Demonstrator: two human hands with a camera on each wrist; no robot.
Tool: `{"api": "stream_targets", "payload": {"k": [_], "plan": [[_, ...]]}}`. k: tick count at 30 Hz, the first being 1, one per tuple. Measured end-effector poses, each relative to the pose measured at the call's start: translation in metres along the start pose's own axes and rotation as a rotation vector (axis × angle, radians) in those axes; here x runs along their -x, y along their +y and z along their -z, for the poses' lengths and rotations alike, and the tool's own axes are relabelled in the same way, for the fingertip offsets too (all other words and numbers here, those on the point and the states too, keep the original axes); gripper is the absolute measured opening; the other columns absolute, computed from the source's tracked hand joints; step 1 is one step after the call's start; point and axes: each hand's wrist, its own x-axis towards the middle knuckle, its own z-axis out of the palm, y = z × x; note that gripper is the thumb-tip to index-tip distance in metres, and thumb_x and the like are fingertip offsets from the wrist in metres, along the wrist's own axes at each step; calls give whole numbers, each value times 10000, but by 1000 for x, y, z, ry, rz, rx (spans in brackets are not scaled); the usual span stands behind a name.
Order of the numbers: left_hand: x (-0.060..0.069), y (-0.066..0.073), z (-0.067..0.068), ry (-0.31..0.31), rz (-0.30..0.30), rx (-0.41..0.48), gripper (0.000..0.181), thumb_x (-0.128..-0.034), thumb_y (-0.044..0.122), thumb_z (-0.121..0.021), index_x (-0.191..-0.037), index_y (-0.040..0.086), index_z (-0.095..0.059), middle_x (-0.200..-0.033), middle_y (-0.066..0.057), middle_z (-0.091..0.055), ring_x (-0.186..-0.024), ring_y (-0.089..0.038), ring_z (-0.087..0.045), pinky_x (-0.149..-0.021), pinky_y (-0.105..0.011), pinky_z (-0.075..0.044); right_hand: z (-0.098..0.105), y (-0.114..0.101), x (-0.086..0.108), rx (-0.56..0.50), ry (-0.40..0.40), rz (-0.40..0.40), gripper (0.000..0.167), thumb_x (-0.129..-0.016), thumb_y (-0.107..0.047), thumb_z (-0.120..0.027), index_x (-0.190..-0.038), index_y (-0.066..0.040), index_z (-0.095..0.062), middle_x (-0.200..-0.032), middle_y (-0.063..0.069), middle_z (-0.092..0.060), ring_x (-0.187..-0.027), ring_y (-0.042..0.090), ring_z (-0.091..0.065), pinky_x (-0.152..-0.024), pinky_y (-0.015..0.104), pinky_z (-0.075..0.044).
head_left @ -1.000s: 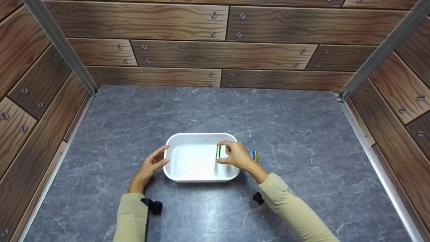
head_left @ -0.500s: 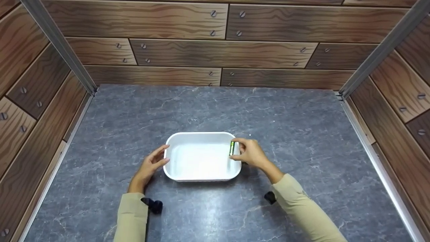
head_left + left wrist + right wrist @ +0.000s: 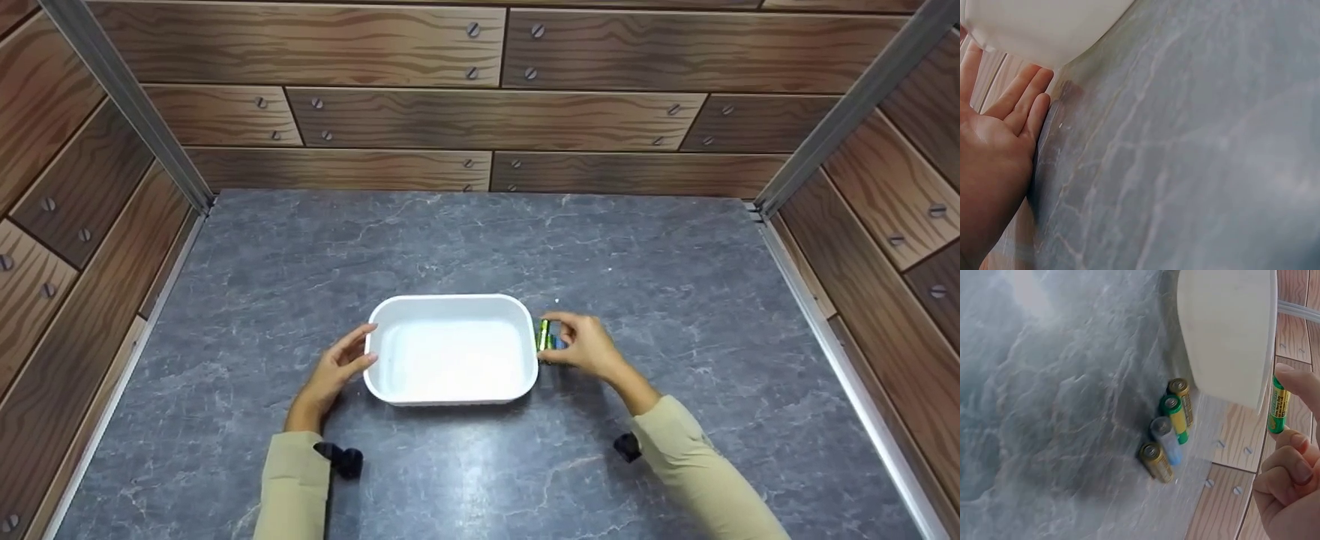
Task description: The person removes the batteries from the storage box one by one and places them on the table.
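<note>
A white rectangular basin (image 3: 450, 360) with rounded corners stands on the grey marbled table, and I see nothing inside it. Against its left rim rest the fingertips of my left hand (image 3: 334, 375); in the left wrist view, its fingers (image 3: 1027, 93) extend fairly straight against the basin's side. My right hand (image 3: 586, 346) pinches a green and gold battery (image 3: 1279, 405) end to end between thumb and finger, just outside the basin's right rim. Below it, several batteries stand upright in a row: a green one (image 3: 1175, 419), a blue one (image 3: 1166, 440) and gold ones (image 3: 1157, 462).
Wood-patterned panels (image 3: 420, 120) enclose the table (image 3: 480, 240) at the back and sides, with metal posts at the corners. The battery row stands close beside the basin's right wall. A black wrist-worn device (image 3: 347, 463) sticks out from the left sleeve.
My right hand has moved right with the pinched battery, from above the basin's inside to beyond its right rim. My left hand and the basin have stayed where they were.
</note>
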Motion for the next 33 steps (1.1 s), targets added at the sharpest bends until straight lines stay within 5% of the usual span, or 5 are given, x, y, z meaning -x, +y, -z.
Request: {"api": "stream_targets", "payload": {"k": [9,23,33], "plan": [[-1,1,0,5,-3,-4,559,-884,-2,-644,-1413,24,-467,-1501,-148,-440,-1286,-173,-509,-938,-153,-471,4,21,5,4,13,0,550,-704,-99,-842,-1182,72,-631,-594,-48,-387,-529,13,-322,-573,171,-326],[1,0,0,0,-11,-15,554,-893,9,-636,-1419,36,-463,-1500,-152,-441,-1127,51,-546,-928,-146,-471,12,64,9,42,-26,-50,511,-695,-60,-812,-1159,67,-640,-625,-27,-423,-558,40,-345,-538,173,-300],[0,1,0,-4,-12,-12,556,-894,14,-637,-1420,26,-458,-1501,-170,-435,-1207,-64,-530,-928,-152,-472,16,79,8,66,-43,-61,514,-693,-80,-818,-1156,58,-643,-631,-17,-445,-564,47,-358,-537,173,-310]]}}
